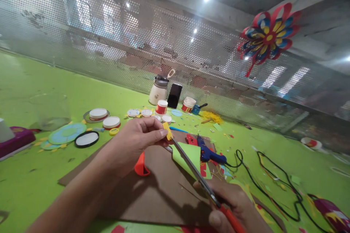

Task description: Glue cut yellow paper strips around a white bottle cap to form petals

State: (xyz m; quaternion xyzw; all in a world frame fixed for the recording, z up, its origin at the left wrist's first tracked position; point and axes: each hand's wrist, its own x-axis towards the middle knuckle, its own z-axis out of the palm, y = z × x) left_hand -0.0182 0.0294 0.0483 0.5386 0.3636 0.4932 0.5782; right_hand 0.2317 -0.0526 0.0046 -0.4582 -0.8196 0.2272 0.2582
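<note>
Between the thumb and fingers of my left hand (144, 133) is a small yellow paper piece (167, 131). My right hand (232, 200) grips scissors (195, 171) with red-orange handles, and the blade tips reach to the lower edge of the yellow piece. Below both hands lies a brown cardboard sheet (164, 196). On it, under my left wrist, rests an orange curled piece (142, 165). Right of the blades, a light green paper sheet (188, 156) lies beside a blue glue gun (210, 153) with a black cord.
Along the back of the green table stand a white jug (158, 91), a dark phone (174, 95) and red-and-white tubs (162, 107). Light blue paper discs (67, 134) and a black-rimmed lid (86, 139) lie left. A black cord (284, 178) winds across the right; a paper flower (269, 36) hangs above.
</note>
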